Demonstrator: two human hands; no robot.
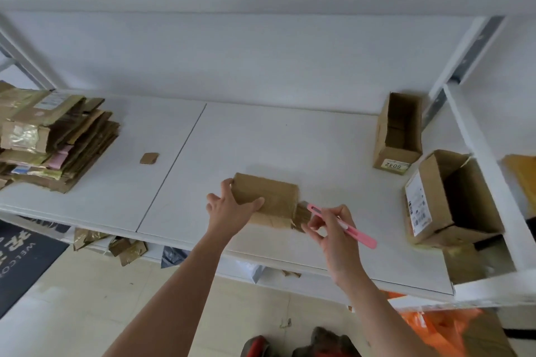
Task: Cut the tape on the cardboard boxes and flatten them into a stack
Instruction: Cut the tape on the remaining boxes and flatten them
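A small brown cardboard box (272, 197) lies on the white shelf (290, 139) near its front edge. My left hand (232, 207) grips the box's left end, thumb on top and fingers round the far corner. My right hand (333, 230) holds a pink utility knife (342, 224), whose tip sits at the box's taped right end. A stack of flattened boxes (55, 139) lies at the shelf's far left.
Two open-topped boxes stand at the right: a tall one (398, 133) at the back and a labelled one (449, 197) nearer. A small cardboard scrap (149, 158) lies left of centre. Torn tape and scraps (116, 243) lie under the shelf. An orange bag (435, 322) sits below right.
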